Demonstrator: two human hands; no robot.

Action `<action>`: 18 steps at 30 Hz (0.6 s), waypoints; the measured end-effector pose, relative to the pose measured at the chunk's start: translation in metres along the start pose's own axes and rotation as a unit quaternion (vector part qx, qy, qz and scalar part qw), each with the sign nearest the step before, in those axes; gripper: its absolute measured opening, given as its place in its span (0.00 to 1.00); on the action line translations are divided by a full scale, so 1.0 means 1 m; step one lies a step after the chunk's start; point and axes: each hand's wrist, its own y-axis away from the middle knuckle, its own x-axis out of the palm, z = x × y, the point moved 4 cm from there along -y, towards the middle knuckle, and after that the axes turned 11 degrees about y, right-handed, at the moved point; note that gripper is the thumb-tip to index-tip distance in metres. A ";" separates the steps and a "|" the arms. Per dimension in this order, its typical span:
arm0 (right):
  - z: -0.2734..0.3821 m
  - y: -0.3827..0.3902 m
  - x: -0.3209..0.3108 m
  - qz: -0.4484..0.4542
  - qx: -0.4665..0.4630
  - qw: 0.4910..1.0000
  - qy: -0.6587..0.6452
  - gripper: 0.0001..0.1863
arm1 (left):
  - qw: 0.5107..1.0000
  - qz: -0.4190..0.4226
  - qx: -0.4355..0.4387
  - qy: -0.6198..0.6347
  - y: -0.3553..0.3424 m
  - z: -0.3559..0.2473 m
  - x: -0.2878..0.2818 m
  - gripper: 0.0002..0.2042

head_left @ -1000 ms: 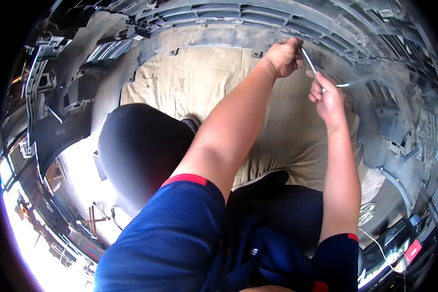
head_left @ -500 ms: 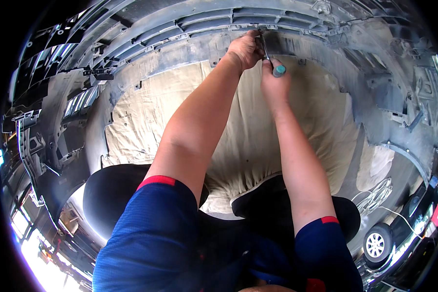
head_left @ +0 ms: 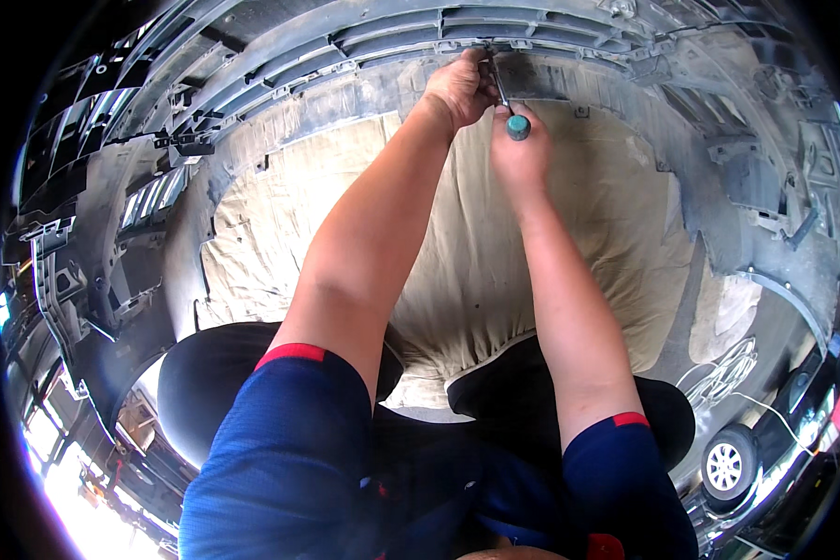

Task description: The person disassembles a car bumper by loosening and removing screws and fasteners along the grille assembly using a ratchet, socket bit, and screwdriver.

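Note:
Both my arms stretch forward to the inner side of a grey plastic car bumper (head_left: 383, 103). My right hand (head_left: 519, 159) is closed around the handle of a screwdriver (head_left: 518, 127), whose teal end faces me. Its thin metal shaft runs forward to the bumper's slatted grille edge (head_left: 439, 45). My left hand (head_left: 461, 89) is bent beside the shaft, with its fingertips at the grille edge near the tool's tip. Those fingers are curled, and whatever they pinch is too small or hidden to name. The tip itself is hard to make out.
A wrinkled beige cloth (head_left: 345, 196) lies inside the bumper's curve. Bumper ends with brackets rise at left and right. A coil of white cable (head_left: 723, 378) lies on the floor at right, by a car wheel (head_left: 726, 467). My black-clad knees (head_left: 219, 378) are close below.
My two hands have shifted slightly left, and the screwdriver's teal end has moved a little left and up. The bumper appears slightly higher in view.

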 end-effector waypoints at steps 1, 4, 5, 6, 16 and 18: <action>-0.003 -0.003 -0.001 0.011 0.007 1.000 0.007 0.14 | 1.000 -0.011 0.000 0.001 -0.001 0.001 0.000 0.08; -0.003 -0.006 0.001 0.009 0.008 1.000 0.018 0.13 | 1.000 -0.011 -0.002 0.006 -0.006 -0.001 0.001 0.08; 0.000 -0.005 0.003 -0.002 0.001 1.000 0.021 0.13 | 1.000 0.000 -0.003 0.010 -0.007 -0.005 0.001 0.09; 0.003 -0.005 0.005 -0.001 0.001 1.000 0.016 0.13 | 1.000 -0.002 -0.001 0.006 -0.007 -0.008 -0.002 0.09; -0.029 -0.010 0.018 0.069 0.104 0.971 -0.205 0.14 | 0.997 -0.028 0.014 -0.076 0.010 -0.006 0.011 0.11; -0.025 -0.010 0.014 0.055 0.089 0.974 -0.200 0.13 | 0.997 -0.020 0.016 -0.078 0.010 -0.007 0.012 0.11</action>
